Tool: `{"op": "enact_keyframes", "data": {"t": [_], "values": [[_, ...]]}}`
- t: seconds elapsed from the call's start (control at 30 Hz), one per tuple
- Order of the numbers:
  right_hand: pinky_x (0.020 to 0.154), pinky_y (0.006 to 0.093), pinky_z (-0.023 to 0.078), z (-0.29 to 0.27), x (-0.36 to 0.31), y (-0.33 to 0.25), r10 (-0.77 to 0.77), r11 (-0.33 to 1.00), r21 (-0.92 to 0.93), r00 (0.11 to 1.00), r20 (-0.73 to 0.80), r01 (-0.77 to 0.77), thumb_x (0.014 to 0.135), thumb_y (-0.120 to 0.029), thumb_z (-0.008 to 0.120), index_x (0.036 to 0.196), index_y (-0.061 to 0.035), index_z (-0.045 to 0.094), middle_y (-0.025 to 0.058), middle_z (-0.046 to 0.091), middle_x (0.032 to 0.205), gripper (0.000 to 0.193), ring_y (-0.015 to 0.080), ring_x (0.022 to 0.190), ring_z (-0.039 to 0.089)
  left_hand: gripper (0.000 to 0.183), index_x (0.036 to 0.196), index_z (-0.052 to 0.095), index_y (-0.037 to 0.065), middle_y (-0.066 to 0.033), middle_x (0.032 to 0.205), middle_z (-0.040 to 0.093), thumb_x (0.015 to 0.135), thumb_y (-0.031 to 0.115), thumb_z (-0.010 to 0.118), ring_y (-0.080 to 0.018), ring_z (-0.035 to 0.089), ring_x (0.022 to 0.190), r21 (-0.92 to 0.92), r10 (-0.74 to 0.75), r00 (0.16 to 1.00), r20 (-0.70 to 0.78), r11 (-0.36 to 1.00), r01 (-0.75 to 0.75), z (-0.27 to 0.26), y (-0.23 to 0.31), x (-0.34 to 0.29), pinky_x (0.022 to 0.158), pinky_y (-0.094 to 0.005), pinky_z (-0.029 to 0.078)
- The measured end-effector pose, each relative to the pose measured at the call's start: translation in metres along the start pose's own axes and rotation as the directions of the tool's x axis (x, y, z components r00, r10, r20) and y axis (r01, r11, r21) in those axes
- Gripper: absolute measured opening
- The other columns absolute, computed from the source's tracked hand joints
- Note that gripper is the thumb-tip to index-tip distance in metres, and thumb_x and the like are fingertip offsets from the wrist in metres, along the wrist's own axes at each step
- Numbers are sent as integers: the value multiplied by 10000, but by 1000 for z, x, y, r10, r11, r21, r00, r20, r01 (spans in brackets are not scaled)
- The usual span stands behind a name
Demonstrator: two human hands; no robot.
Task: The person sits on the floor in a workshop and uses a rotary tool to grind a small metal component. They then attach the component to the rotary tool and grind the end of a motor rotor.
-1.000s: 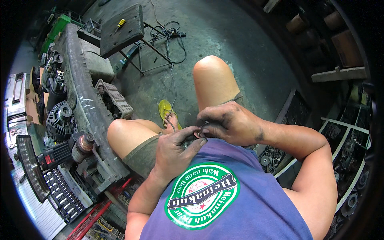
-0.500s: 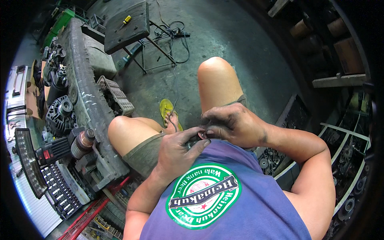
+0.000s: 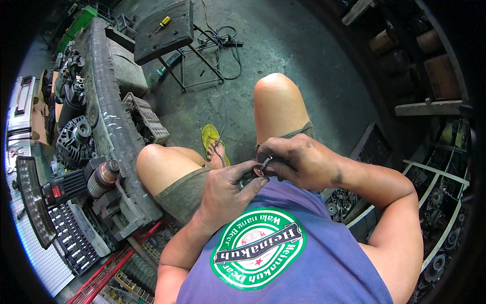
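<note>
Over my lap, my left hand [image 3: 225,192] pinches a small round part [image 3: 258,171] with a reddish ring-like face between thumb and fingers. My right hand [image 3: 304,161] is closed against it from the other side, and a small shiny metal piece [image 3: 267,160] shows at its fingertips. The two small pieces are very close together; whether they touch I cannot tell. Dark grime covers the fingers of both hands. A thin cable [image 3: 223,109] runs up from the floor and passes out of sight behind my left hand.
At left, a worn bench [image 3: 104,101] carries an alternator [image 3: 76,137], a copper-wound armature [image 3: 104,177] and a socket set [image 3: 73,238]. A stool [image 3: 169,38] ahead holds a yellow-handled screwdriver [image 3: 163,23]. Coiled cable [image 3: 230,38] lies on the floor beside it. Metal racks [image 3: 435,185] with parts stand at right.
My right fingertips have shifted slightly, and a shiny metal piece now shows between them. My left hand keeps its hold on the round part. The view has tilted a little.
</note>
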State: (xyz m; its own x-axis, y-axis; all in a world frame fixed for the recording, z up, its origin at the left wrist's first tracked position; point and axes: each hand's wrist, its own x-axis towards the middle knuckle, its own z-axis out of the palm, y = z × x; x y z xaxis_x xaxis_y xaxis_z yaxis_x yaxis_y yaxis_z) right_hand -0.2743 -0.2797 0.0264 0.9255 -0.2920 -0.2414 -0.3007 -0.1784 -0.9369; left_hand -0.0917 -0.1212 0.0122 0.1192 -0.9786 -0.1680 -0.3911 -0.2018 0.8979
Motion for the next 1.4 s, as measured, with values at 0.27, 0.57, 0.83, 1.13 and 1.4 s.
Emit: {"op": "enact_keyframes", "data": {"t": [0.27, 0.57, 0.83, 1.13, 1.4], "values": [[816, 387, 605, 0, 5, 5, 152, 981, -128, 988, 38, -146, 1034, -112, 719, 1081, -2, 733, 126, 776, 996, 121, 241, 880, 765, 304, 1169, 780, 7, -134, 940, 810, 915, 153, 862, -212, 809, 834, -11, -5, 1000, -7, 1000, 5, 2, -1, -3, 737, -326, 619], [907, 357, 610, 1, 2, 5, 50, 990, 131, 999, 19, -52, 981, -17, 759, 1181, 9, 728, 119, 787, 1078, 203, 188, 1011, 762, 283, 1169, 778, 6, -141, 961, 817, 929, 139, 849, -208, 811, 848, 0, -9, 1000, 7, 1000, 9, 1, -1, -3, 745, -332, 620], [831, 377, 608, -1, 0, 4, 21, 999, 32, 999, -27, -20, 993, -66, 753, 1122, -1, 732, 147, 787, 1021, 146, 245, 929, 780, 269, 1162, 781, 5, -142, 958, 819, 932, 129, 844, -209, 810, 841, -36, -36, 999, -11, 999, 35, 1, 0, -1, 753, -335, 615], [793, 393, 605, 2, 7, 6, 90, 993, -69, 995, -38, -93, 1025, -113, 731, 1130, 2, 721, 148, 783, 951, 156, 270, 874, 781, 256, 1140, 786, 17, -138, 918, 813, 922, 137, 847, -249, 799, 799, -31, -36, 999, -26, 999, 35, 2, -1, -2, 794, -344, 593], [843, 406, 610, -2, 4, 5, -14, 999, -30, 998, -55, 13, 993, -81, 756, 1159, 2, 703, 155, 788, 1003, 193, 285, 935, 784, 243, 1134, 793, 30, -121, 892, 819, 929, 151, 844, -251, 795, 821, -40, -21, 998, -54, 999, 19, 1, -7, 1, 949, -344, 539]]}}
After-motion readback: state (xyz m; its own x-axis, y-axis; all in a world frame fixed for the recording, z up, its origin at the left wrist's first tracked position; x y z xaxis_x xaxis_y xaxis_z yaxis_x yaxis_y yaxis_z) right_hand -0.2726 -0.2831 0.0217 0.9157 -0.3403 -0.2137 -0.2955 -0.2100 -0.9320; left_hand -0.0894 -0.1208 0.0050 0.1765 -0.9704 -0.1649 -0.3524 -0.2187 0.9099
